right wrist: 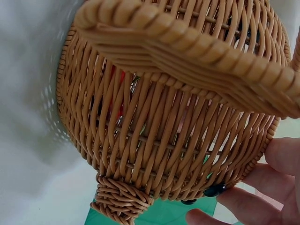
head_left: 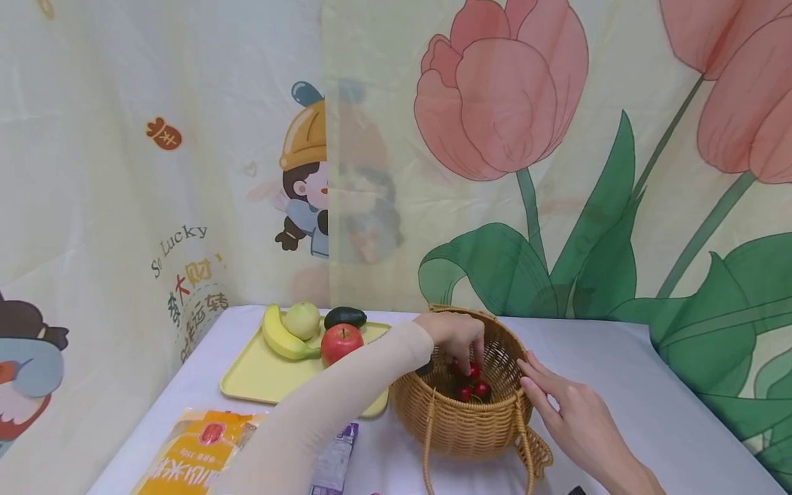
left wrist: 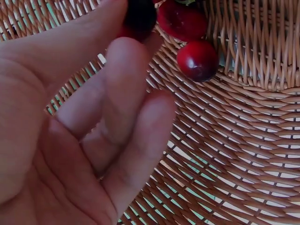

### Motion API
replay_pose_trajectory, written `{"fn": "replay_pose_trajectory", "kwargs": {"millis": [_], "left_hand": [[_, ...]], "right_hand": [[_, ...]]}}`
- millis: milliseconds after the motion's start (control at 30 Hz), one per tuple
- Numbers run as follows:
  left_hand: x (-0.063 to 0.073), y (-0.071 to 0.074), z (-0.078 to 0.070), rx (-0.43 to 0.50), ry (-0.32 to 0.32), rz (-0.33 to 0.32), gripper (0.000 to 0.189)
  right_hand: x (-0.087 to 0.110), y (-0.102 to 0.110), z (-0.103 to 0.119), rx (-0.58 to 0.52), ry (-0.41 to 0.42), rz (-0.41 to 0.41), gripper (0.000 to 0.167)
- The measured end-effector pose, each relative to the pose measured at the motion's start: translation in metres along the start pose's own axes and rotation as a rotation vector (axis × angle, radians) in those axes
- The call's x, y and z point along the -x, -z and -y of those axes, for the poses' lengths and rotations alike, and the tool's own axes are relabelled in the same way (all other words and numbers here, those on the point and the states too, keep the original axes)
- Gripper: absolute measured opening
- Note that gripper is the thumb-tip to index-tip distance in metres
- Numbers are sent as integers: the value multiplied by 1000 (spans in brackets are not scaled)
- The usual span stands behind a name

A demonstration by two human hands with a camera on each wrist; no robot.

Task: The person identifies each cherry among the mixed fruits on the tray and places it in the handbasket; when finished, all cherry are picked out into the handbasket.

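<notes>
A round wicker basket (head_left: 460, 430) stands on the table with several red cherries (head_left: 481, 390) inside. My left hand (head_left: 454, 335) reaches down over the rim into it. In the left wrist view, the thumb and index finger of that hand (left wrist: 101, 108) pinch a dark red cherry (left wrist: 140, 18) at the top edge, partly hidden by the fingers. Another cherry (left wrist: 198, 61) lies against the weave beside it. On the basket's right side, my right hand (head_left: 575, 412) touches the rim with fairly straight fingers; its fingertips (right wrist: 243, 204) show along the rim in the right wrist view.
Left of the basket, a yellow tray (head_left: 266, 375) bears a banana (head_left: 284, 337), a pale round fruit (head_left: 302, 320), a red apple (head_left: 342, 344) and a dark avocado (head_left: 345, 316). Nearer are an orange food bag (head_left: 192, 454) and a purple packet (head_left: 336, 457). A printed curtain (head_left: 371, 172) hangs behind.
</notes>
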State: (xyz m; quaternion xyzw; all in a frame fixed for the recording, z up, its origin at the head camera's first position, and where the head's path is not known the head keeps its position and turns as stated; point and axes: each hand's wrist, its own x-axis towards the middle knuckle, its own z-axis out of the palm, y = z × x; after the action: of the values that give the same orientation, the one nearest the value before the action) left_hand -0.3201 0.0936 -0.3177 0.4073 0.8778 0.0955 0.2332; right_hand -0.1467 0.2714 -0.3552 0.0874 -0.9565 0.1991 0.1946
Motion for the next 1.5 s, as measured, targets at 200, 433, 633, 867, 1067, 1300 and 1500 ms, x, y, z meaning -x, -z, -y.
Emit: {"fn": "replay_pose_trajectory", "kwargs": {"millis": [200,433,633,867,1067,1300,1500], "left_hand": [[7,1,-4,-159,33,-17,22],[8,-3,-5,-155,34,-31,19],[6,-2,-2,-131,11,-43,22],[3,-1,-1,-115,7,-41,24],[1,-1,-1,-133,2,-31,22],[-1,0,-9,-192,-7,-39,23],[-2,2,-13,-218,-41,-20,24]], "right_hand": [[-1,0,0,-3,12,-12,41],[1,-1,-1,3,3,-8,41],[0,-1,0,7,12,-20,41],[0,0,0,7,4,-14,42],[0,1,0,12,-5,-10,41],[0,2,-1,12,-17,-6,42],[0,1,0,7,-17,-3,40]]}}
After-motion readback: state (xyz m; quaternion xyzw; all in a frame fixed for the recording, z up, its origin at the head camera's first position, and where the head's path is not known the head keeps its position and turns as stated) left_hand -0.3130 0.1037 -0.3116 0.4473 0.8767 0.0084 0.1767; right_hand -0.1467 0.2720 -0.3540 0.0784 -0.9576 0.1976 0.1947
